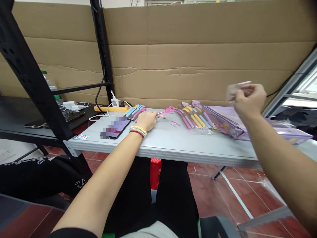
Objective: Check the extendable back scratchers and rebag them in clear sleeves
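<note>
- Left hand (146, 121): positioned low over the worktop (158, 145), fingers closed on a thin metal shaft that ends in a pink hand-shaped head (169, 110). The head points away to the right. Two bands, one yellow and white, one red, encircle the wrist.
- Right hand (250, 98): raised above the right part of the worktop; thumb and fingers are pinched together on a thin, pale, translucent piece (232, 92). Motion blur obscures its details.
- Small printed cards: one pink card (161, 116) lies just beside the left fingertips; a second pink card (174, 123) lies flat slightly nearer the worktop's front edge.
- Loose tools (135, 111): a group with blue, pink and yellow forked heads lies just beyond the left hand.
- Phone (119, 128): flat on the worktop, left of the left hand, screen up and partly pixelated.
- Wrapped tools (198, 119): pink, yellow, blue and purple handles in clear film, lying right of the cards.
- Purple clear bag (223, 120): next to the wrapped tools, extending beneath the raised right forearm.
- Yellow power strip (112, 108): at the rear left, with a white charger (115, 101) and cables.
- Surroundings: a cardboard panel (198, 56) stands behind the worktop; a green-capped bottle (49, 81) stands on the dark shelf (15, 112) at left.
</note>
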A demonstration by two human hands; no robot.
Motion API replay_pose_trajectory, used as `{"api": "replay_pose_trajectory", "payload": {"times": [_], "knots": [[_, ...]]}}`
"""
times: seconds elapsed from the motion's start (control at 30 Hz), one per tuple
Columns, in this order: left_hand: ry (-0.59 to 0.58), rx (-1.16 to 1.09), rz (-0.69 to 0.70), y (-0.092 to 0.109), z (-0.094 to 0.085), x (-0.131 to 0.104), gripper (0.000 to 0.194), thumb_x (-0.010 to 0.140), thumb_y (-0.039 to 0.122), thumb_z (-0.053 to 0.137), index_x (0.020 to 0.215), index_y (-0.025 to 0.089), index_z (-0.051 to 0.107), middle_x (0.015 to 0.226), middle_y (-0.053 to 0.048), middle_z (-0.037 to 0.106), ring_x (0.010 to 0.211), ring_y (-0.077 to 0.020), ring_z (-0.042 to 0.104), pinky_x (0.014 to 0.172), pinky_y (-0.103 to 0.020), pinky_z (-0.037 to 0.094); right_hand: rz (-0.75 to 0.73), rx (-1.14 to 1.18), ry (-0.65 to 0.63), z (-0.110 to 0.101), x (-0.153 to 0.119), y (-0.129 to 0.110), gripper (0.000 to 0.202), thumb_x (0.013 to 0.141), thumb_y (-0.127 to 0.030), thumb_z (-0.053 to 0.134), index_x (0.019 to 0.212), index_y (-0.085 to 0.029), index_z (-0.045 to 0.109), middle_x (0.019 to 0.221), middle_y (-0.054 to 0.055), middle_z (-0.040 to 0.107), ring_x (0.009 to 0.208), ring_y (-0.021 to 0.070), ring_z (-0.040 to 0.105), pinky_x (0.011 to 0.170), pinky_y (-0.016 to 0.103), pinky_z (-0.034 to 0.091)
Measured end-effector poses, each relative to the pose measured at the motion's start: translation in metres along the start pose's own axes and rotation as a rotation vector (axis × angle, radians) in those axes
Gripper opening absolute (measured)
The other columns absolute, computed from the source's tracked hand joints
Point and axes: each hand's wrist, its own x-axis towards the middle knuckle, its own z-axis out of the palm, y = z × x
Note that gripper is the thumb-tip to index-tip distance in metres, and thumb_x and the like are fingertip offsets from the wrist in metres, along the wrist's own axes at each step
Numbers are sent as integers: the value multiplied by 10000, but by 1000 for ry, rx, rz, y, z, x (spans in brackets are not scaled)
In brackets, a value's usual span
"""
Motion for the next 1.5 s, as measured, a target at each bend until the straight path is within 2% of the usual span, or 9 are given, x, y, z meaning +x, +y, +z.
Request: {"api": "replay_pose_trajectory", "payload": {"times": [0.1,0.2,0.3,0.4,0.6,0.8,1.0,1.27,1.5], "knots": [[7,13,-29,-1,-1,-1,358,954,363,319,1116,200,593,1061,-113,682,943,-275,645,757,-369,455,189,350,-220,45,-22,-48,235,700,-58,621,821,-174,457,713,28,604,662,164,656,570,274,486],[15,17,-29,-3,-2,-3,350,956,363,312,1092,196,589,1089,-116,671,965,-279,639,750,-370,453,349,561,-338,95,-52,-71,229,728,-65,572,808,-204,408,729,6,617,682,151,663,549,247,495],[28,21,-41,-4,-3,-3,335,957,354,310,1072,198,583,1080,-111,667,981,-272,632,764,-366,448,385,653,-320,135,-81,-66,168,766,-136,531,818,-226,398,774,-7,637,741,141,663,575,238,519],[31,28,-49,-3,-2,-3,313,955,338,319,1055,199,580,1062,-107,669,983,-266,629,778,-362,443,446,662,-330,154,-103,-50,222,736,-156,587,789,-235,386,746,-27,633,782,136,656,602,215,517],[2,20,-42,0,-2,-2,322,949,355,330,1062,194,584,1078,-115,668,972,-269,633,784,-368,448,711,789,-551,139,-115,-48,172,837,-163,510,753,-230,375,666,-33,635,635,132,640,607,261,525],[-16,28,-46,-2,0,-3,314,938,347,345,1055,191,591,1086,-116,674,960,-271,641,770,-373,456,794,1000,-772,128,-113,-56,203,965,-320,346,881,-202,487,785,45,701,658,148,658,594,279,524],[-2,36,-65,-2,-1,-4,314,941,341,337,1052,195,592,1043,-109,684,950,-270,644,754,-366,460,812,1022,-818,124,-115,-57,292,978,-307,293,891,-185,544,761,68,710,662,161,658,646,311,540],[27,21,-102,-1,-3,-3,321,945,322,331,1077,187,590,1084,-122,658,989,-267,627,775,-357,454,722,964,-822,120,-119,-61,123,890,-180,499,863,-188,618,679,-8,669,605,115,628,704,311,563],[87,-5,-115,0,-2,-3,303,944,336,340,1030,183,587,1080,-114,652,980,-255,621,755,-341,449,675,865,-786,125,-128,-64,112,902,-189,509,924,-209,616,674,-41,646,584,89,629,660,292,589]]}}
